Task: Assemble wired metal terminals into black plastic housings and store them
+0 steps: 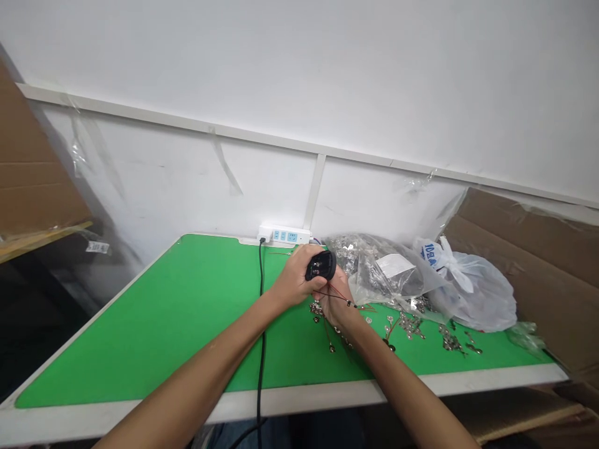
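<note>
Above the green mat, my left hand (pixel 299 274) is closed round the left side of a black plastic housing (pixel 321 265) with a hollow, shiny inside. My right hand (pixel 340 292) is behind and below the same housing, its fingers mostly hidden by it. Thin red and black wires (pixel 337 295) come out under the housing and cross my right wrist, ending in a small dark connector (pixel 350 304). Small metal pieces (pixel 316 308) lie on the mat just below my hands, some with red wires.
A white power strip (pixel 291 236) sits at the wall, its black cable (pixel 261 349) running over the table's front edge. Clear bags of metal parts (pixel 374 268) and a tied white bag (pixel 482 290) stand right. More metal pieces (pixel 449 340) are scattered nearby. Cardboard (pixel 524 262) leans right.
</note>
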Available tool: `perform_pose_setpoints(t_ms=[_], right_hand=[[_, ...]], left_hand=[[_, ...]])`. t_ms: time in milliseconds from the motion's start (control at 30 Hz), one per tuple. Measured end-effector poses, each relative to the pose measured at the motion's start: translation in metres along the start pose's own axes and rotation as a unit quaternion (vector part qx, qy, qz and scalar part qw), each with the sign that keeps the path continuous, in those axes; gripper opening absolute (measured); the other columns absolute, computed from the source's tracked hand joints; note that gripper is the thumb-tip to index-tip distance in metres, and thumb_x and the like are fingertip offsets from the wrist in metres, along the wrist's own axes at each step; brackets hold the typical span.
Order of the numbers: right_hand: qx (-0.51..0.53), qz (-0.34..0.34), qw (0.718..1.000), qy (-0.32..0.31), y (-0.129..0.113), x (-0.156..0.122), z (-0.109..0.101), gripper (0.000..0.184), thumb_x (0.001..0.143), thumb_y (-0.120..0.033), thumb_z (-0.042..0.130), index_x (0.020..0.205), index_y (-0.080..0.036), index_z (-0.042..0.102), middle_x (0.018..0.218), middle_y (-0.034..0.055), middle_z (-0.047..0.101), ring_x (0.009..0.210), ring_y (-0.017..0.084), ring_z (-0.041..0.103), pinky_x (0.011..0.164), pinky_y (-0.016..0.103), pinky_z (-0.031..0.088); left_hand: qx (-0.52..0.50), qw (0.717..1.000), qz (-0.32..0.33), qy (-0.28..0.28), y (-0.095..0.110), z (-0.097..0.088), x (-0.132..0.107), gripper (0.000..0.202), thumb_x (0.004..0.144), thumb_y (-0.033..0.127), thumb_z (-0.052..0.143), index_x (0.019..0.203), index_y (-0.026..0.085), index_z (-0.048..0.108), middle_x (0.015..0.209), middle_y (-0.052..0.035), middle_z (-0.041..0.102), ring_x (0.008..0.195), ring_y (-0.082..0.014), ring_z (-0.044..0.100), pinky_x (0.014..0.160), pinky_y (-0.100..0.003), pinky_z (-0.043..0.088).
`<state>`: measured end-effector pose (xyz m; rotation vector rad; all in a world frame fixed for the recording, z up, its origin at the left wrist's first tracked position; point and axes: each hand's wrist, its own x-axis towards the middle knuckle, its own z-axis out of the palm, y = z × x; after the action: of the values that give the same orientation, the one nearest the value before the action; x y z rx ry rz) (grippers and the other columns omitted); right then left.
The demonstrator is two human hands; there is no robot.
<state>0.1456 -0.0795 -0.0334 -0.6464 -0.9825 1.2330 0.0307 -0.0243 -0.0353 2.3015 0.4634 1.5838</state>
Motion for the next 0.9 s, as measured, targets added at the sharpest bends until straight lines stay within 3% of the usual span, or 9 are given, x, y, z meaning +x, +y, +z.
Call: perform_pose_setpoints(t_ms=[233,433,600,800,900], right_hand=[[-0.014,0.036,0.999,-0.036,-0.011,-0.002,-0.003,0.037,0.082,-0.057,0.076,0.083,-0.023,0.059,0.065,-0.0052,0.047,0.05,0.009,0.036,0.043,0.022,0.033],[-0.091,0.049,0.993,-0.061,-0.019,0.007,-0.013,0.042,0.078,-0.062,0.076,0.08,-0.024,0.06,0.06,-0.0043,0.053,0.046,0.012,0.044,0.04,0.025,0.037],[-0.133,0.003,0.988,-0.077,-0.021,0.012,-0.021,0.04,0.086,-0.059,0.072,0.078,-0.023,0.058,0.061,-0.0047,0.057,0.05,0.013,0.053,0.045,0.024,0.042],[-0.152,-0.041,0.985,-0.067,-0.018,0.012,-0.018,0.039,0.088,-0.057,0.069,0.075,-0.023,0.055,0.058,-0.0066,0.055,0.047,0.011,0.05,0.046,0.024,0.04],[-0.149,-0.055,0.986,-0.047,-0.016,0.009,-0.013,0.041,0.089,-0.059,0.067,0.076,-0.023,0.055,0.056,-0.0072,0.052,0.045,0.01,0.045,0.045,0.023,0.036]], left_hand=[[-0.025,0.999,0.009,0.017,-0.001,0.004,-0.004,0.08,0.09,0.087,0.038,0.126,0.019,0.06,0.114,-0.013,0.067,0.102,-0.0274,0.061,0.095,-0.044,0.049],[-0.041,0.999,-0.012,0.008,-0.003,0.0,-0.002,0.083,0.088,0.089,0.033,0.129,0.022,0.057,0.114,-0.012,0.063,0.1,-0.0274,0.061,0.091,-0.043,0.05],[-0.033,0.999,0.003,0.017,-0.008,-0.003,-0.002,0.082,0.087,0.091,0.03,0.127,0.023,0.054,0.112,-0.0103,0.06,0.096,-0.0249,0.058,0.088,-0.041,0.049],[-0.028,0.999,0.041,0.021,-0.01,-0.001,-0.003,0.075,0.092,0.086,0.031,0.128,0.024,0.052,0.11,-0.008,0.058,0.094,-0.0233,0.056,0.085,-0.039,0.048],[-0.029,0.999,0.021,0.016,-0.009,0.001,-0.005,0.076,0.092,0.086,0.029,0.13,0.024,0.05,0.111,-0.009,0.058,0.093,-0.0235,0.056,0.083,-0.039,0.048]])
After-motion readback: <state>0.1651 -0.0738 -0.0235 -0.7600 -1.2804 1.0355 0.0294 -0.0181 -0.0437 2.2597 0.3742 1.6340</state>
